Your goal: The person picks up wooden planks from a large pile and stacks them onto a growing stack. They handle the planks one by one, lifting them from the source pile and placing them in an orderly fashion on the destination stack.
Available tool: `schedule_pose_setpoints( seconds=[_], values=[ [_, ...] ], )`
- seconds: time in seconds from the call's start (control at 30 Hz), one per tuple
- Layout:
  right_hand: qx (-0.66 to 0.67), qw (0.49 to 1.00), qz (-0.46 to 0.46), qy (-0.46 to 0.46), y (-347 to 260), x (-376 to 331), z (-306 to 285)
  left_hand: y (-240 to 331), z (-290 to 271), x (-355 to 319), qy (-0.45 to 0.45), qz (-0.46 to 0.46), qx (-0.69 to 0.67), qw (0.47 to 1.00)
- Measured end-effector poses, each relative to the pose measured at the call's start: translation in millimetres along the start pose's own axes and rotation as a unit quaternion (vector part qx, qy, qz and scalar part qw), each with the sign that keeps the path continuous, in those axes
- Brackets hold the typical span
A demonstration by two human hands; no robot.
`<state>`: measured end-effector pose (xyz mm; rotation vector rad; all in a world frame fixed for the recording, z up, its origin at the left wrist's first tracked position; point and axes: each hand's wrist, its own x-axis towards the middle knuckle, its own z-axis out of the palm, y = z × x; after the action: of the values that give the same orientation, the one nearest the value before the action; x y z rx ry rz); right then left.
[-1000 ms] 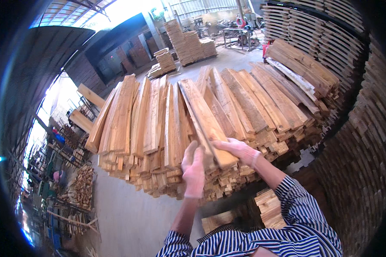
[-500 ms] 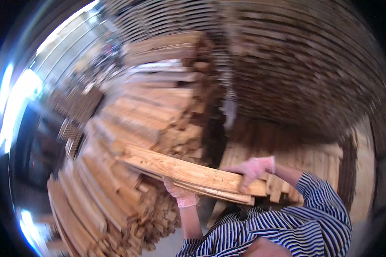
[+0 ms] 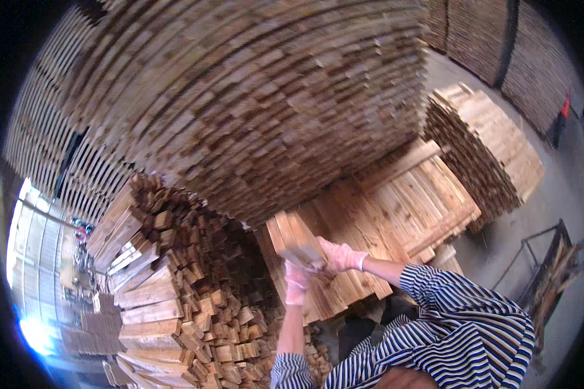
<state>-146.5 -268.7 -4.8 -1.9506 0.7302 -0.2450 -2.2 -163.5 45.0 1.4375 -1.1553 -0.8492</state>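
Both of my hands wear pink gloves and hold a short bundle of pale wooden boards (image 3: 291,235), tilted with its far end pointing away from me. My left hand (image 3: 298,280) is closed round the near end from the left and below. Just right of it, my right hand (image 3: 341,255) grips the same end; some fingertips are hidden between the boards and the other hand. Under and beyond the bundle lies a low layer of flat boards (image 3: 370,223), with a crosswise board (image 3: 442,232) along its right part.
At my left rises a large pile of loose boards (image 3: 175,311), cut ends toward me. A tall wall of stacked boards (image 3: 272,110) stands behind. Further right are another board stack (image 3: 493,142) and a dark metal frame (image 3: 538,266) holding wood scraps.
My view has swung to the right. The boards, stretched leftward over the loose pile before, now point away over the low layer. My hands have come close together at the near end.
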Motion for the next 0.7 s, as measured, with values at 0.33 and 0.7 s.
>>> schedule_pose_setpoints(
  seconds=[0.33, 0.7],
  values=[
    [0.193, 0.943, 0.142, 0.233, 90, -105, -37, -43, 128, 60, 0.059, -0.315, -0.331, 0.888],
    [-0.233, 0.912, 0.236, 0.243, 248, -38, -95, -129, 155, 47, 0.098, -0.438, -0.317, 0.836]
  ],
)
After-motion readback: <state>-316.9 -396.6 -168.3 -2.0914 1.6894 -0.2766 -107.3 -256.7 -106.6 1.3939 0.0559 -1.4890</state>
